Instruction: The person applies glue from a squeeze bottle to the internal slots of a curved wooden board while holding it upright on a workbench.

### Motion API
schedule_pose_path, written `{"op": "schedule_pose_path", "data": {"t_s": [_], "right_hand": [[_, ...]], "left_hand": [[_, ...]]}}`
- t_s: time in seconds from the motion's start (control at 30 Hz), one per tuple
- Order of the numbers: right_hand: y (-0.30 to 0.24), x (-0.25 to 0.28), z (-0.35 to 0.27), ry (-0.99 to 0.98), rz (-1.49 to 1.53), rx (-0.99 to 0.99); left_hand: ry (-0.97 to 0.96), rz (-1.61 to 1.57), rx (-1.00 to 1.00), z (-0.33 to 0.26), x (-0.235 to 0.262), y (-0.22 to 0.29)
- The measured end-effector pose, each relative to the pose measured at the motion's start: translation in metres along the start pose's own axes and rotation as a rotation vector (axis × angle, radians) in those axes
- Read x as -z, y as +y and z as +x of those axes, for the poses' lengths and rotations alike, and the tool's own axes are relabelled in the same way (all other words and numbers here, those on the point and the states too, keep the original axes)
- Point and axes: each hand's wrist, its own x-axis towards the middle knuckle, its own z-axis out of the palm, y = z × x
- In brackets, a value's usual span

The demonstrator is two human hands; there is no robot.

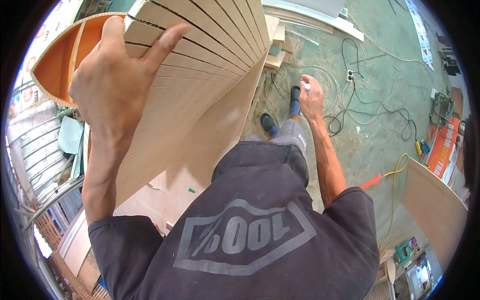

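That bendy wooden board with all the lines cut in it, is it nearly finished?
Done, it seems: the slots are cut across the curved slotted panel, and it already bends round an orange inside. In hand: the left hand rests flat on its top edge, while the right hand holds a small white object, perhaps a marker. Left, probably: loose wood offcuts and cables lie on the green floor.
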Motion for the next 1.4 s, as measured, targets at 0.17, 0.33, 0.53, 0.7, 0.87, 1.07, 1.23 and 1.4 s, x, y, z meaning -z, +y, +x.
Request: {"op": "schedule_pose_path", "data": {"t_s": [0.17,0.33,0.53,0.7,0.87,1.07,1.23,1.4], "right_hand": [[-0.072,0.021,0.045,0.069,0.369,-0.021],[-0.208,0.083,0.106,0.084,0.515,0.087],[-0.398,0.132,0.144,-0.034,0.774,0.126],[-0.420,0.094,0.178,-0.179,0.488,0.629],[-0.428,0.073,0.174,-0.203,0.072,0.745],[-0.418,0.053,0.195,-0.191,-0.112,0.931],[-0.416,0.055,0.197,-0.216,-0.166,0.970],[-0.409,0.050,0.206,0.079,-0.429,1.251]], "left_hand": [[0.000,-0.032,-0.032,-0.001,0.000,-0.003],[-0.030,-0.029,-0.003,-0.001,-0.001,0.002],[0.065,0.021,-0.010,-0.008,-0.004,-0.006],[0.046,-0.098,0.001,0.003,0.006,0.011],[0.069,-0.143,-0.017,-0.001,0.005,-0.003],[0.298,-0.110,-0.038,-0.020,-0.002,-0.012],[0.192,-0.063,0.212,-0.084,0.017,-0.038],[0.203,-0.111,0.307,-0.083,0.006,-0.031]]}}
